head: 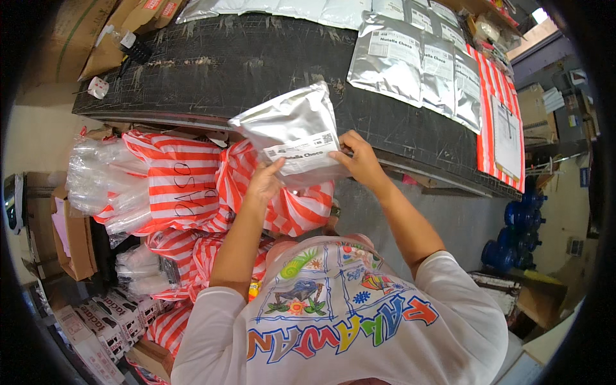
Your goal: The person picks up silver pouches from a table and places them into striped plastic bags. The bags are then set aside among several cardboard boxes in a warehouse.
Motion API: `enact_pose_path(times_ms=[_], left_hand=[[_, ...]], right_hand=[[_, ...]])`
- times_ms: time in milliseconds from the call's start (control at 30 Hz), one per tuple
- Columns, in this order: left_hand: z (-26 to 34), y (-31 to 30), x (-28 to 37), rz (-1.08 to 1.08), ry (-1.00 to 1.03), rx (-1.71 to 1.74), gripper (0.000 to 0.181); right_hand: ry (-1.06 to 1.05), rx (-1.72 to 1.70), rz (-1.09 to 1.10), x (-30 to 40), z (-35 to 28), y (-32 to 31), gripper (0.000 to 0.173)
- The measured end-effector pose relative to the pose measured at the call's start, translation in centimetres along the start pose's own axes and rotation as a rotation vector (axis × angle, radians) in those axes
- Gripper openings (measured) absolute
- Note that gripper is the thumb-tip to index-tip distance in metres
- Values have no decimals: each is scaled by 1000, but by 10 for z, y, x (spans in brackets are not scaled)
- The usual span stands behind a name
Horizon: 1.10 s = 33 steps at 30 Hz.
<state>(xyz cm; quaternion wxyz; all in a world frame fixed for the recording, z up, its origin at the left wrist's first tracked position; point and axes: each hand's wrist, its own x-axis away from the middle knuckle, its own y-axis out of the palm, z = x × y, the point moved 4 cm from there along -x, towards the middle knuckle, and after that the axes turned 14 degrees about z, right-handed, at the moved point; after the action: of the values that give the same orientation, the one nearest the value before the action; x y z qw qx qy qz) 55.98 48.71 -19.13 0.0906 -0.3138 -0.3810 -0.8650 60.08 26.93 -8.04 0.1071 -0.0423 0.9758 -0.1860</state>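
Observation:
A silver foil pouch (293,122) with a white printed label is held up between both hands, over the near edge of the black worktable (269,62). My left hand (266,180) grips its lower left side, thumb on the front by the label. At the label's right end, my right hand (353,156) pinches the pouch's right side. More silver foil pouches (387,62) with similar labels lie side by side at the table's right, some bearing product writing. Another row of pouches (293,9) runs along the far edge.
Red-and-white striped plastic sacks (180,178) and bundled clear plastic (108,168) are piled left, below the table edge. A clipboard with paper (505,137) lies on striped plastic at the table's right end. A dark bottle (137,48) and tape roll (98,88) are at the left. Blue water jugs (512,236) stand at right.

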Motion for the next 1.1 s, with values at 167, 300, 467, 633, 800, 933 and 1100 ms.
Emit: enact_pose_path(times_ms=[167, 300, 467, 633, 800, 933, 1100], left_hand=[[58, -46, 46, 92, 425, -5, 43], [86, -78, 55, 126, 495, -11, 43], [91, -112, 56, 178, 557, -10, 41], [65, -142, 28, 193, 488, -111, 39], [29, -141, -1, 174, 398, -131, 37], [17, -139, -16, 129, 322, -135, 33], [12, -144, -21, 147, 291, -265, 29]], right_hand=[[422, -288, 231, 67, 73, 32, 16], [245, 137, 8, 120, 106, 110, 64], [609, 353, 233, 101, 142, 174, 86], [784, -212, 91, 104, 188, 185, 57], [1172, -348, 138, 125, 166, 150, 47], [1179, -448, 169, 154, 210, 158, 41], [1142, -791, 169, 156, 167, 140, 26]])
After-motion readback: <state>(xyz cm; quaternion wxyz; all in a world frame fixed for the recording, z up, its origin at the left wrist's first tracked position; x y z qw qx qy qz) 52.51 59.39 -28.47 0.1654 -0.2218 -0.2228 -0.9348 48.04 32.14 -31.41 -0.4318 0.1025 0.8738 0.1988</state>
